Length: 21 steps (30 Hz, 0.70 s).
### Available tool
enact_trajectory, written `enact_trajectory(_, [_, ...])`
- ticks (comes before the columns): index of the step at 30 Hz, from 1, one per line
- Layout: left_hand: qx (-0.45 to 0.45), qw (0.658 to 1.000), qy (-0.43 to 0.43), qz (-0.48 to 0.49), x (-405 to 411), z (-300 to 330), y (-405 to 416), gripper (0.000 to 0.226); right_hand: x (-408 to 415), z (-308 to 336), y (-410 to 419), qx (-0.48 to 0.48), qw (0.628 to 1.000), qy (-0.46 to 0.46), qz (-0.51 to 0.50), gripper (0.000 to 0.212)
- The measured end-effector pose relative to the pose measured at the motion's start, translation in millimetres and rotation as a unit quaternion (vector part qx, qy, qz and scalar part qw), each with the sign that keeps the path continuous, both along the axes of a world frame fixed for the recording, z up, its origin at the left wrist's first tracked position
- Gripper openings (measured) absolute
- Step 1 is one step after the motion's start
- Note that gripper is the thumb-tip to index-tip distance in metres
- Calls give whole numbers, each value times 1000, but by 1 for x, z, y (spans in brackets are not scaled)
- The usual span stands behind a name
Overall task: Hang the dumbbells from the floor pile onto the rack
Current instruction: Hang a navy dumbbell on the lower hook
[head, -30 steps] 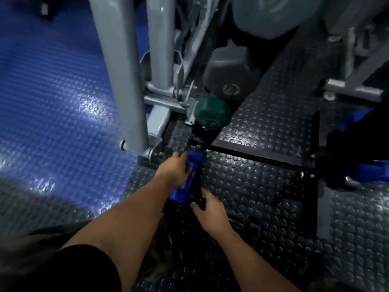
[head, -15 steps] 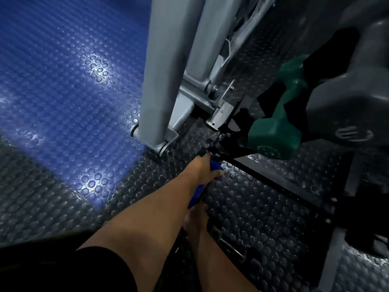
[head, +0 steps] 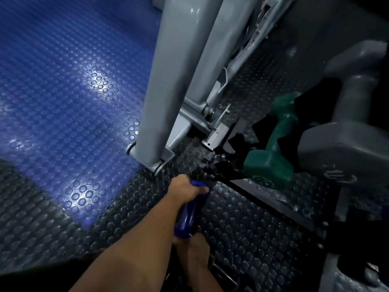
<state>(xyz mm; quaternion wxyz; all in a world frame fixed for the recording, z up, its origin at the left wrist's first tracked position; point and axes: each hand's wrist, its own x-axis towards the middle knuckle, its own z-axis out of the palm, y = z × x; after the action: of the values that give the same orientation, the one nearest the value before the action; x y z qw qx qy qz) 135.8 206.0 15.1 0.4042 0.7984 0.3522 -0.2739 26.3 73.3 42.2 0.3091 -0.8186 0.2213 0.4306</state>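
Camera nearer; three dumbbells: blue (head: 186,218), green (head: 273,152), grey (head: 345,131).

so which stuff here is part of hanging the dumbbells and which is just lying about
Part of the job:
blue dumbbell, gripped by the left hand, right hand at its lower end
green dumbbell
grey dumbbell

Just there:
grey machine frame
studded floor mat

Small dumbbell (head: 271,152) left of big dumbbell (head: 345,131)
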Motion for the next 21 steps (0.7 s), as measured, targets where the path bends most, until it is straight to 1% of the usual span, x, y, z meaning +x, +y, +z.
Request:
enact_trajectory(2, [6,998,-26,66,-12,10,9,72,-2,16,-2,0,1000,-9,1,75])
enact_trajectory(4, [25,992,-60,107,-17,27,18,71,4,40,-1,-1,1000,-23,5,65])
enact_trajectory(9, [53,975,-160,145,3,89,29,68,38,89,11,-5,997,-79,19,73])
enact_trajectory(12, [63,961,-222,154,29,125,25,63,62,114,14,7,993,-115,4,60])
enact_trajectory(14, [65,949,-265,160,48,145,18,62,76,122,11,18,990,-140,-21,58])
enact_trajectory(16, [61,940,-296,157,68,160,12,63,89,132,13,33,984,-168,-56,61])
enact_trajectory(17, [59,939,-305,149,78,166,8,63,95,135,14,36,981,-180,-69,68])
enact_trajectory(19, [64,938,-319,122,98,175,0,66,108,137,13,52,974,-191,-106,88])
enact_trajectory(20, [68,937,-326,106,107,177,-3,67,113,139,12,63,971,-193,-127,87])
enact_trajectory(21, [72,937,-330,90,114,177,-6,67,117,140,11,78,968,-196,-138,76])
